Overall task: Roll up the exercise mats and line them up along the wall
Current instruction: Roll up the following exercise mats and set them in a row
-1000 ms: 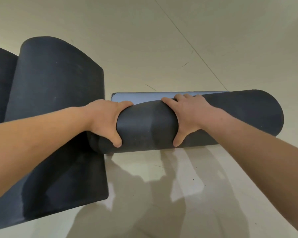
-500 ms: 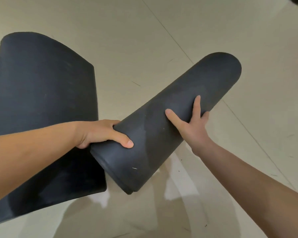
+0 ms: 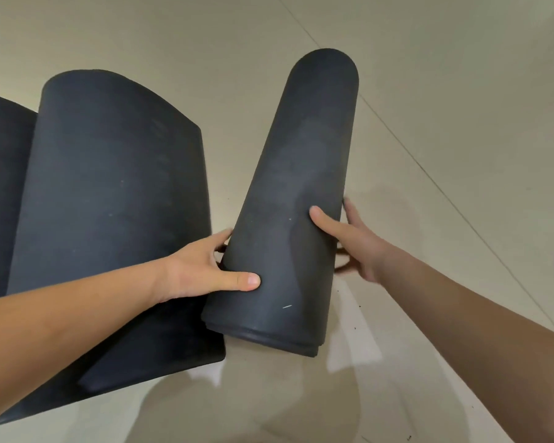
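Observation:
A rolled dark grey exercise mat (image 3: pixel 295 199) is held between both hands, its near end towards me and its far end pointing away across the floor. My left hand (image 3: pixel 202 270) grips the roll's left side near the bottom, thumb across the front. My right hand (image 3: pixel 349 238) holds the right side, thumb on the front and fingers behind. A second dark mat (image 3: pixel 109 203) lies flat on the floor to the left, its far end curled up.
The edge of a third dark mat (image 3: pixel 0 174) shows at the far left. Pale tiled floor (image 3: pixel 445 123) stretches around, with grout lines running diagonally at the right. No wall is in view.
The rolled mat has swung from lying crosswise to pointing away from me, lifted off the floor. Both hands shifted from its top to its two sides.

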### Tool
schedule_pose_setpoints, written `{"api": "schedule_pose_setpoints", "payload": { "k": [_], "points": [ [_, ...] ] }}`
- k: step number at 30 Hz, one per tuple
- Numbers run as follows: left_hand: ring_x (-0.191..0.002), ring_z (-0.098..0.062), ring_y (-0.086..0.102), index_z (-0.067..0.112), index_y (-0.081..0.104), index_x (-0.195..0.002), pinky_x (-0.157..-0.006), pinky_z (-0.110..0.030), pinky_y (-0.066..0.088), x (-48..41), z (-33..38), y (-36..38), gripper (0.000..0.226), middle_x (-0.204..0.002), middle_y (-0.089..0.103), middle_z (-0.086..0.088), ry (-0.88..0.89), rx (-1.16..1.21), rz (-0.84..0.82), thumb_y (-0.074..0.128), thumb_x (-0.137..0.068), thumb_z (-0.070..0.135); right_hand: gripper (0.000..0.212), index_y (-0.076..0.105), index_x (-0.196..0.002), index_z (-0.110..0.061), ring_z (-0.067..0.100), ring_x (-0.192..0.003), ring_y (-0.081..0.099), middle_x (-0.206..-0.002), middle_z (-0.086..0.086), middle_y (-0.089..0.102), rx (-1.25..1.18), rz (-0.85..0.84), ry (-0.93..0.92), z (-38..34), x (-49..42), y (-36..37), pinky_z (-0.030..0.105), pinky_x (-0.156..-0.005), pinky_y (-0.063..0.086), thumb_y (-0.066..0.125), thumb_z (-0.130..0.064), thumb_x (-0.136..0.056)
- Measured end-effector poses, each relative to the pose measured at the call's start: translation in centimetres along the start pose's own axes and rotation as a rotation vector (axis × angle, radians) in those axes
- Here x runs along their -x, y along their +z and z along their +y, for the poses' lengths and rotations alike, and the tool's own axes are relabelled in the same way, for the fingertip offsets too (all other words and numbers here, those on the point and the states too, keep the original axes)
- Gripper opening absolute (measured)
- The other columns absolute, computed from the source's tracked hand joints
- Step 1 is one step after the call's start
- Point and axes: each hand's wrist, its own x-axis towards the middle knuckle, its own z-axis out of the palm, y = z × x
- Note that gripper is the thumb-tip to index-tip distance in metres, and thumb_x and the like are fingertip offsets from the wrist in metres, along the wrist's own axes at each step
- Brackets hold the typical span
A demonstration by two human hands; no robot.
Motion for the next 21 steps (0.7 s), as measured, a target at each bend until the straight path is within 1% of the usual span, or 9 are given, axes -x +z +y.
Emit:
{"api": "schedule_pose_setpoints", "payload": {
  "k": [2, 4, 6, 8, 12, 14, 17, 19, 21],
  "points": [
    [-0.121, -0.005, 0.059, 0.053, 0.019, -0.164, -0.108, -0.029, 0.048, 0.0, 0.5, -0.6, 0.137, -0.135, 0.049, 0.025, 0.062, -0.217, 0.065, 0.095, -0.052, 0.073, 0.097, 0.037, -0.145, -0.065, 0.030, -0.125, 0.066, -0.144, -0.013, 0.063, -0.073, -0.101, 0.118, 1.5, -0.2, 0.2, 0.069, -0.096, 0.057, 0.085, -0.082, -0.062],
    [-0.125, -0.006, 0.055, 0.044, 0.010, -0.169, -0.107, -0.027, 0.045, 0.0, 1.5, -1.2, 0.140, -0.140, 0.043, 0.022, 0.072, -0.361, 0.054, 0.095, -0.060, 0.067, 0.098, 0.039, -0.146, -0.061, 0.025, -0.121, 0.070, -0.139, -0.016, 0.066, -0.115, -0.070, 0.112, 1.6, -0.4, 0.9, 0.066, -0.092, 0.059, 0.085, -0.081, -0.062],
    [-0.122, -0.006, 0.058, 0.036, 0.020, -0.169, -0.100, -0.021, 0.048, 0.5, 2.6, -1.8, 0.125, -0.136, 0.048, 0.027, 0.016, -0.421, 0.001, 0.094, -0.070, 0.056, 0.099, 0.039, -0.145, -0.057, 0.020, -0.117, 0.071, -0.135, -0.020, 0.067, -0.100, -0.026, 0.073, 0.8, -0.4, 2.1, 0.061, -0.090, 0.061, 0.087, -0.079, -0.062],
    [-0.104, -0.003, 0.064, 0.033, 0.042, -0.157, -0.082, -0.016, 0.053, 1.2, 3.3, -2.4, 0.095, -0.117, 0.054, 0.029, -0.047, -0.472, -0.020, 0.092, -0.078, 0.047, 0.098, 0.037, -0.146, -0.052, 0.015, -0.115, 0.070, -0.133, -0.023, 0.065, -0.084, 0.011, 0.041, -0.1, -0.3, 3.6, 0.049, -0.081, 0.062, 0.088, -0.075, -0.065],
    [-0.093, -0.022, 0.074, 0.024, 0.046, -0.152, -0.078, -0.035, 0.066, 1.4, 3.8, -2.7, 0.081, -0.112, 0.059, 0.011, -0.179, -0.461, -0.042, 0.088, -0.085, 0.041, 0.107, 0.033, -0.152, -0.043, 0.011, -0.114, 0.066, -0.134, -0.023, 0.060, -0.052, 0.051, 0.001, -1.9, -0.6, 5.2, 0.035, -0.073, 0.055, 0.093, -0.065, -0.067],
    [-0.084, -0.020, 0.077, 0.019, 0.043, -0.153, -0.078, -0.031, 0.062, 1.6, 3.7, -2.7, 0.081, -0.111, 0.062, 0.007, -0.251, -0.421, -0.061, 0.087, -0.088, 0.033, 0.118, 0.028, -0.157, -0.039, 0.013, -0.117, 0.063, -0.141, -0.018, 0.056, 0.015, 0.051, -0.025, -2.7, -1.0, 5.8, 0.035, -0.079, 0.053, 0.096, -0.064, -0.064],
    [-0.095, -0.021, 0.076, 0.017, 0.049, -0.145, -0.086, -0.033, 0.063, 2.1, 3.0, -2.8, 0.070, -0.120, 0.067, -0.001, -0.356, -0.161, -0.002, 0.087, -0.086, 0.020, 0.136, 0.016, -0.163, -0.035, 0.022, -0.132, 0.055, -0.156, -0.010, 0.046, 0.119, 0.074, -0.076, -3.8, -2.1, 7.6, 0.043, -0.102, 0.051, 0.098, -0.065, -0.059],
    [-0.101, -0.019, 0.071, 0.025, 0.055, -0.132, -0.088, -0.036, 0.065, 2.7, 3.2, -2.8, 0.057, -0.123, 0.067, 0.003, -0.314, -0.026, 0.119, 0.086, -0.084, 0.026, 0.147, 0.008, -0.163, -0.037, 0.029, -0.139, 0.051, -0.161, -0.003, 0.040, 0.235, 0.092, -0.091, -4.8, -2.7, 9.5, 0.051, -0.113, 0.048, 0.095, -0.075, -0.050],
    [-0.105, -0.015, 0.066, 0.028, 0.054, -0.128, -0.092, -0.040, 0.062, 2.7, 3.5, -2.8, 0.061, -0.121, 0.064, 0.006, -0.144, -0.205, 0.295, 0.085, -0.079, 0.047, 0.156, 0.001, -0.162, -0.042, 0.036, -0.141, 0.048, -0.162, 0.004, 0.036, 0.364, 0.089, -0.083, -5.7, -3.1, 11.0, 0.057, -0.115, 0.047, 0.087, -0.086, -0.040]
  ]
}}
